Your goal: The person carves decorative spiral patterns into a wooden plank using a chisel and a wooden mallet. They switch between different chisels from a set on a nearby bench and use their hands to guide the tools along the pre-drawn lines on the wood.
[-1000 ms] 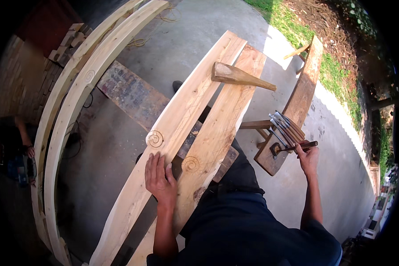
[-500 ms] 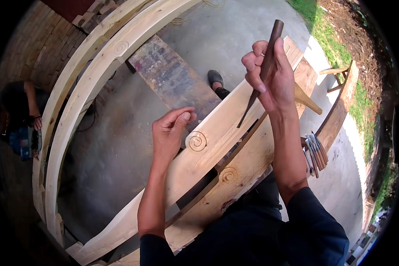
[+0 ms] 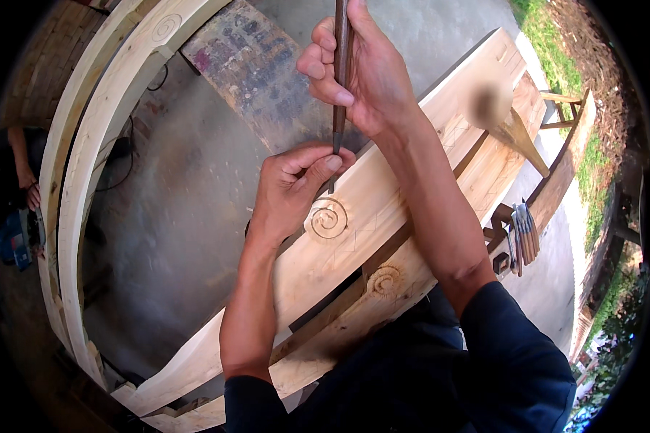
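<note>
Gripped in my right hand [image 3: 361, 76] is a long dark-handled chisel [image 3: 341, 119], held upright. My left hand [image 3: 296, 189] pinches its lower shaft, and the blade's tip rests at the upper edge of a spiral [image 3: 328, 218] marked on a pale plank [image 3: 368, 245]. A second plank [image 3: 419, 263] beside it bears another spiral [image 3: 385, 280]. A wooden mallet [image 3: 523, 144] lies across the planks toward the upper right, its head blurred.
Curved beams [image 3: 83, 187] arch along the left, with a co-worker's arm [image 3: 23, 166] and blue power tool [image 3: 11, 238] beyond. A stained board [image 3: 235, 65] crosses behind. Right: a bench [image 3: 570, 151] holding several hand tools [image 3: 523, 238], beside grass.
My right hand has brought the chisel from the bench over the plank and turned it upright. My left hand has left the plank's surface and closed on the chisel's lower part.
</note>
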The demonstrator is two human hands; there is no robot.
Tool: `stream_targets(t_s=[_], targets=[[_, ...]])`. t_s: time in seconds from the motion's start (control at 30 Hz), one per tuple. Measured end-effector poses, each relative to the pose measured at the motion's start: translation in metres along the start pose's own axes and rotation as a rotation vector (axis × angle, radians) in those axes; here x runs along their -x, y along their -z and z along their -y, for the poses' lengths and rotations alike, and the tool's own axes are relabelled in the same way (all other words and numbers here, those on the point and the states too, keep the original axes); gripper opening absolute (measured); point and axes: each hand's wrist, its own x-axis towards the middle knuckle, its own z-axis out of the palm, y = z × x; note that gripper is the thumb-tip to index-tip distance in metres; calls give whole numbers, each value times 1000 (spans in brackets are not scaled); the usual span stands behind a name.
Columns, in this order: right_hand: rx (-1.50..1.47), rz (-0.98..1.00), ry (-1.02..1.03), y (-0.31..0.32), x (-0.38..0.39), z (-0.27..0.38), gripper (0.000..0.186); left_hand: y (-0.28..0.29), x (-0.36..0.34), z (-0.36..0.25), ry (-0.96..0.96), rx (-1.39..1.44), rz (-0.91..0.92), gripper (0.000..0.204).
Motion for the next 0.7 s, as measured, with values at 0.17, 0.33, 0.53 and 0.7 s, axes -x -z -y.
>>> stream_targets(t_s=[0.17, 0.33, 0.53, 0.7], targets=[[0, 36, 51, 4, -4, -5, 62, -4, -7, 2, -65, 57, -18, 20], [11, 36, 73, 8, -6, -7, 61, -2, -8, 3, -59, 24, 9, 20], [24, 43, 52, 7, -4, -5, 61, -1, -8, 1, -44, 30, 22, 25], [25, -15, 53, 9, -6, -5, 60, -2, -9, 1, -50, 18, 29, 24]])
